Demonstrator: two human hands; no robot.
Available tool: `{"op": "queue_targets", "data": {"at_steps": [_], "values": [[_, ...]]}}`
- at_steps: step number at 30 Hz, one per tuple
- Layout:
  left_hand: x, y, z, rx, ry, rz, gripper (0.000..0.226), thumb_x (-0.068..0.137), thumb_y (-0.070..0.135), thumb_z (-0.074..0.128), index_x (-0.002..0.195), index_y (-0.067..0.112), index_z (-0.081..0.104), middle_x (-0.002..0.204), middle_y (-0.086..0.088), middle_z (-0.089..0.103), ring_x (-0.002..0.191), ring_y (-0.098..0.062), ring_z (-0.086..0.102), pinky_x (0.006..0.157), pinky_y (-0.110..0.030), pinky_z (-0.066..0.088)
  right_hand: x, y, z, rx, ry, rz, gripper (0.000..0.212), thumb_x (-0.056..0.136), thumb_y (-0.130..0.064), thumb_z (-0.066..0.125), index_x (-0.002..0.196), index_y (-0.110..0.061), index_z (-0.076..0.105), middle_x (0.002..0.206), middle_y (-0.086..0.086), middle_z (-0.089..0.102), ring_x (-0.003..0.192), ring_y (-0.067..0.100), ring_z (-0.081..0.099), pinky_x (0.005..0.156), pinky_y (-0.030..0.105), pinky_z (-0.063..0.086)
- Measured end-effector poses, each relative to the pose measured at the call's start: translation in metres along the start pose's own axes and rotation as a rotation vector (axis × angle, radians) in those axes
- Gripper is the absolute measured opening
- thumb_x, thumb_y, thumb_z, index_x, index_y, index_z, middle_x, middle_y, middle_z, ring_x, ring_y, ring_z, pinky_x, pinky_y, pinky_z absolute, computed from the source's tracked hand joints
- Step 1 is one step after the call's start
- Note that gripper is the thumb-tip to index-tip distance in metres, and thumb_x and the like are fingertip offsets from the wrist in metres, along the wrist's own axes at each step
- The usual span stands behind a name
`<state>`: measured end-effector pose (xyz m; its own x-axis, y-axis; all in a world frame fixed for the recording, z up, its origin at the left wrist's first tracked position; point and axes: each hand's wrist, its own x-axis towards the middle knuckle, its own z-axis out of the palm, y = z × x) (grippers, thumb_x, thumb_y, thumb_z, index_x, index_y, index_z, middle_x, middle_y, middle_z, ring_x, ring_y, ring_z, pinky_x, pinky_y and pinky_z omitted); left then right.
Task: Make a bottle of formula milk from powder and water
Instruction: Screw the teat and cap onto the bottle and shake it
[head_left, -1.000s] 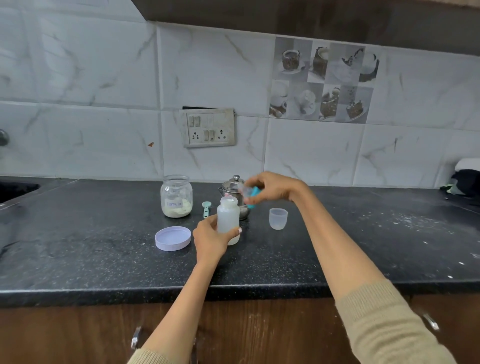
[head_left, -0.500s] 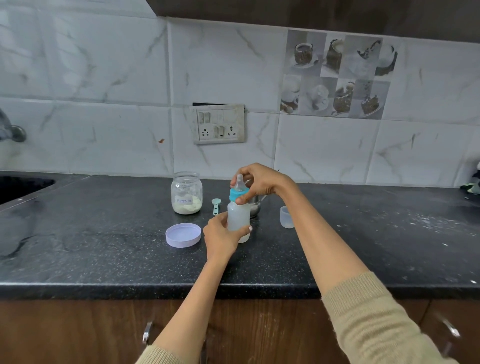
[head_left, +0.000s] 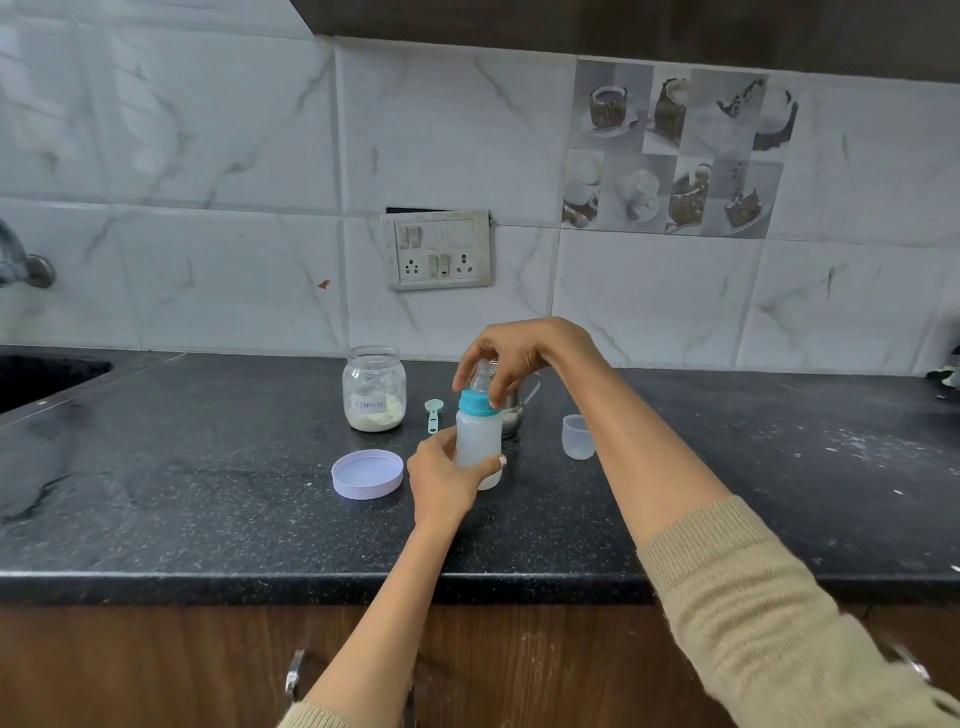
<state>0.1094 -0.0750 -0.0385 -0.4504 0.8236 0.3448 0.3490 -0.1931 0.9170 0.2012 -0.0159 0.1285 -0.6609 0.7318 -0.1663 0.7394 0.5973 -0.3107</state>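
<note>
A small baby bottle (head_left: 479, 436) of whitish liquid stands upright on the black counter (head_left: 208, 499). My left hand (head_left: 441, 480) grips its lower body from the left. On the bottle's neck sits a teal collar (head_left: 475, 402) with a clear teat. My right hand (head_left: 511, 356) comes down from above, fingers curled round the collar and teat. An open glass jar of formula powder (head_left: 374, 389) stands to the left, with a teal scoop (head_left: 432, 413) lying beside it.
The jar's lilac lid (head_left: 368, 474) lies upside down left of the bottle. A clear bottle cap (head_left: 577, 436) stands to the right. A steel vessel (head_left: 514, 410) is partly hidden behind the bottle. The sink (head_left: 41, 374) is at far left. Powder is spilt at right.
My right hand brought the teal collar and teat from above the counter down onto the bottle's neck and now holds it there. My left hand has kept its grip on the bottle.
</note>
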Motion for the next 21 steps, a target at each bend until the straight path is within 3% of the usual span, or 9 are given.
{"op": "queue_targets", "data": {"at_steps": [4, 7, 10, 12, 13, 15, 17, 19, 21], "values": [[0.000, 0.000, 0.000, 0.000, 0.001, 0.005, 0.063, 0.062, 0.025, 0.086, 0.118, 0.006, 0.063, 0.113, -0.007, 0.069, 0.100, -0.017, 0.064, 0.086, -0.029, 0.051, 0.005, -0.010, -0.005, -0.003, -0.012, 0.070, 0.044, 0.074, 0.001, 0.075, 0.114, -0.016, 0.068, 0.103, -0.002, 0.059, 0.083, 0.014, 0.062, 0.061, 0.018, 0.057], [0.000, 0.000, 0.000, 0.005, 0.000, 0.007, 0.062, 0.062, 0.024, 0.086, 0.117, 0.007, 0.064, 0.112, -0.006, 0.069, 0.098, -0.017, 0.064, 0.084, -0.027, 0.050, 0.007, -0.006, -0.003, 0.023, 0.031, 0.186, 0.046, 0.070, -0.028, 0.084, 0.108, -0.007, 0.069, 0.103, 0.013, 0.069, 0.073, 0.024, 0.071, 0.070, 0.031, 0.061], [0.000, 0.000, 0.000, -0.003, 0.004, 0.007, 0.060, 0.063, 0.024, 0.085, 0.117, 0.007, 0.064, 0.111, -0.006, 0.069, 0.097, -0.016, 0.063, 0.081, -0.026, 0.048, 0.010, -0.005, 0.006, -0.176, 0.132, 0.276, 0.065, 0.067, -0.066, 0.070, 0.083, -0.002, 0.067, 0.077, 0.011, 0.073, 0.058, 0.020, 0.068, 0.071, 0.032, 0.060], [0.000, 0.001, 0.000, -0.008, 0.005, 0.007, 0.061, 0.063, 0.023, 0.085, 0.118, 0.007, 0.063, 0.113, -0.005, 0.068, 0.097, -0.015, 0.062, 0.082, -0.025, 0.047, 0.011, -0.005, 0.009, -0.204, 0.201, 0.295, 0.074, 0.066, -0.078, 0.060, 0.076, -0.005, 0.064, 0.076, 0.008, 0.073, 0.061, 0.019, 0.067, 0.070, 0.030, 0.057], [0.000, 0.001, 0.000, -0.009, 0.005, 0.007, 0.062, 0.063, 0.023, 0.085, 0.119, 0.007, 0.063, 0.113, -0.005, 0.068, 0.098, -0.015, 0.062, 0.082, -0.024, 0.047, 0.011, -0.004, 0.008, -0.174, 0.195, 0.293, 0.075, 0.065, -0.079, 0.059, 0.083, -0.006, 0.064, 0.085, 0.008, 0.073, 0.068, 0.019, 0.069, 0.072, 0.031, 0.057], [0.000, 0.001, 0.000, -0.007, 0.004, 0.004, 0.063, 0.063, 0.024, 0.085, 0.119, 0.007, 0.063, 0.113, -0.006, 0.068, 0.097, -0.014, 0.062, 0.082, -0.024, 0.047, 0.006, -0.005, 0.001, -0.115, 0.101, 0.259, 0.074, 0.065, -0.069, 0.069, 0.115, -0.015, 0.060, 0.117, 0.006, 0.065, 0.095, 0.021, 0.067, 0.082, 0.034, 0.057], [0.000, -0.001, 0.000, -0.009, 0.004, 0.002, 0.062, 0.062, 0.024, 0.086, 0.118, 0.007, 0.064, 0.112, -0.006, 0.069, 0.097, -0.015, 0.063, 0.083, -0.026, 0.049, 0.002, -0.010, -0.006, -0.065, -0.014, 0.179, 0.083, 0.069, -0.039, 0.081, 0.141, -0.028, 0.040, 0.135, 0.001, 0.049, 0.116, 0.022, 0.056, 0.092, 0.034, 0.053], [0.001, -0.002, 0.000, -0.006, 0.007, 0.010, 0.060, 0.062, 0.025, 0.086, 0.115, 0.007, 0.065, 0.110, -0.006, 0.070, 0.097, -0.017, 0.064, 0.084, -0.030, 0.052, 0.001, -0.015, -0.005, -0.051, -0.046, 0.111, 0.079, 0.071, -0.011, 0.080, 0.139, -0.026, 0.043, 0.124, 0.001, 0.053, 0.113, 0.023, 0.056, 0.085, 0.028, 0.055], [0.001, -0.002, 0.000, -0.001, 0.007, 0.015, 0.060, 0.061, 0.026, 0.086, 0.115, 0.008, 0.065, 0.109, -0.005, 0.070, 0.098, -0.017, 0.065, 0.086, -0.034, 0.053, 0.005, -0.015, -0.003, -0.091, 0.006, 0.110, 0.057, 0.071, -0.008, 0.080, 0.123, -0.019, 0.060, 0.106, 0.003, 0.061, 0.097, 0.023, 0.064, 0.074, 0.026, 0.057]]}}
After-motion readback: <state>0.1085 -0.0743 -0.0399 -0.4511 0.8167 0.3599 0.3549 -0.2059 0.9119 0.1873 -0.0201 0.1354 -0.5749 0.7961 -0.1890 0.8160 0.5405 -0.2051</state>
